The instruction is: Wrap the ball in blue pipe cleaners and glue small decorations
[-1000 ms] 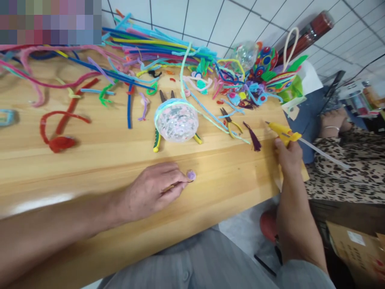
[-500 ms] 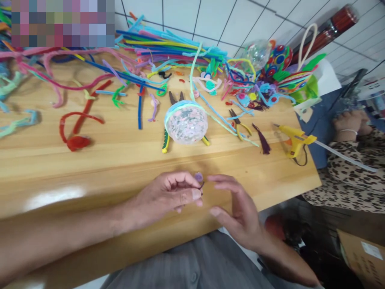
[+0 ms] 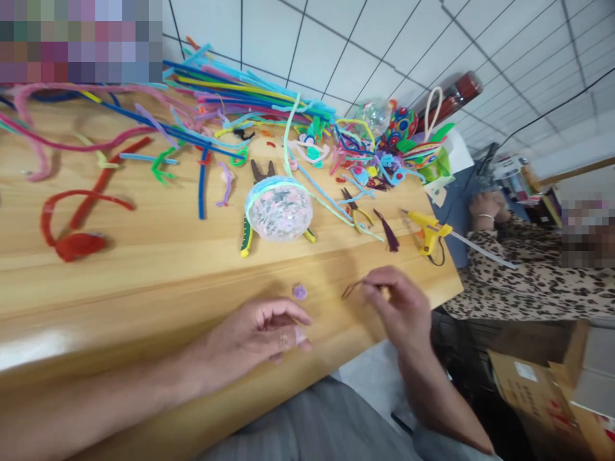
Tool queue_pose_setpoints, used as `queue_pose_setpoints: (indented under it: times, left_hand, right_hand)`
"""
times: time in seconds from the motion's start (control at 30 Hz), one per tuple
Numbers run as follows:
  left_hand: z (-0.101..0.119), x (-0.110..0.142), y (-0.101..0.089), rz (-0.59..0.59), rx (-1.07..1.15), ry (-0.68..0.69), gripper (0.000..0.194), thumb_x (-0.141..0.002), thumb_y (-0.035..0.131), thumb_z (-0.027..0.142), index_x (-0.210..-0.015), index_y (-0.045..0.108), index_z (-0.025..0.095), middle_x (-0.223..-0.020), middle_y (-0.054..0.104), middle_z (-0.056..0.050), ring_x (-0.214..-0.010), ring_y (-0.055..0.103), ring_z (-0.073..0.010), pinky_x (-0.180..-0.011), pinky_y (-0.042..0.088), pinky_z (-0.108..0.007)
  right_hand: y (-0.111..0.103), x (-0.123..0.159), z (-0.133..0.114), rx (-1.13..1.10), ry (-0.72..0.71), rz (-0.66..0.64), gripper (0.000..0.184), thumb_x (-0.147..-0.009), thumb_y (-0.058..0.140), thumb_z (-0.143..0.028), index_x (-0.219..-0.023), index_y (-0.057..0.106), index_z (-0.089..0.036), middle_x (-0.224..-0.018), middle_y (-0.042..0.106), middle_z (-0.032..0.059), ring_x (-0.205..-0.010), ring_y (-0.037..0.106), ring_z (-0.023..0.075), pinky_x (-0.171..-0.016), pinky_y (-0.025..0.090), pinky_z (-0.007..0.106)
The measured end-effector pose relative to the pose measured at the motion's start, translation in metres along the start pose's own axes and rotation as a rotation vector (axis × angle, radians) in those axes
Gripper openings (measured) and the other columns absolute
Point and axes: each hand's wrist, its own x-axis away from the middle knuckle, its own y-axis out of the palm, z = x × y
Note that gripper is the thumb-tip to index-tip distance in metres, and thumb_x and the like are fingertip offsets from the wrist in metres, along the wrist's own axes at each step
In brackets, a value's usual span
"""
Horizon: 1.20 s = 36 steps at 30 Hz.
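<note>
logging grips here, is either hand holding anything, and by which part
The right hand pinches a thin dark cord, apparently by one end, its narrow loop sticking out free. The left hand appears to hold nothing.

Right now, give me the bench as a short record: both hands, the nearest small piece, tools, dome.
Left hand: fingers parted, nothing visibly held
Right hand: pinching a thin dark strand
Nearest piece: purple disc, on the table just beyond the left fingers
Tools: yellow glue gun, small pliers, larger pliers
Dome: speckled, partly covering the larger pliers
</note>
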Motion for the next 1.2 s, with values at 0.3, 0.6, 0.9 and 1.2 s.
queue_pose_setpoints:
  times: [0.3,0.6,0.9,1.2]
  left_hand:
    - [-0.003,0.003,0.002,-0.036,-0.491,0.210,0.025,-0.099,0.053,0.034,-0.096,0.073,0.019,-0.080,0.069,0.001,-0.072,0.059,-0.0132,-0.067,0.040,-0.024]
    - [-0.013,0.000,0.003,-0.018,-0.540,0.322,0.019,-0.099,0.055,0.028,-0.096,0.073,0.023,-0.087,0.076,-0.001,-0.076,0.067,-0.0156,-0.068,0.044,-0.025]
    - [-0.008,0.002,0.004,-0.012,-0.582,0.339,0.024,-0.101,0.052,0.029,-0.094,0.073,0.023,-0.087,0.076,-0.002,-0.078,0.069,-0.0158,-0.072,0.046,-0.026]
    - [-0.009,0.001,0.003,-0.032,-0.612,0.343,0.025,-0.103,0.049,0.029,-0.097,0.073,0.022,-0.089,0.076,-0.001,-0.080,0.068,-0.0147,-0.074,0.046,-0.025]
  right_hand:
    - [-0.052,-0.117,0.092,0.519,-0.008,0.337,0.027,-0.087,0.068,-0.045,-0.091,0.077,-0.019,-0.078,0.068,0.0031,-0.066,0.059,0.0176,-0.065,0.049,0.031]
    - [-0.050,-0.114,0.128,0.602,0.127,0.179,0.036,-0.085,0.060,-0.047,-0.096,0.079,-0.019,-0.079,0.071,0.0067,-0.071,0.062,0.0224,-0.071,0.052,0.037]
    - [-0.052,-0.107,0.126,0.698,0.050,0.215,0.039,-0.087,0.053,-0.042,-0.100,0.078,-0.015,-0.084,0.072,0.0120,-0.076,0.065,0.0259,-0.079,0.053,0.042]
    - [-0.050,-0.140,0.106,0.734,0.337,0.092,0.038,-0.092,0.054,-0.050,-0.072,0.067,-0.021,-0.072,0.066,0.0055,-0.071,0.057,0.0221,-0.068,0.039,0.034]
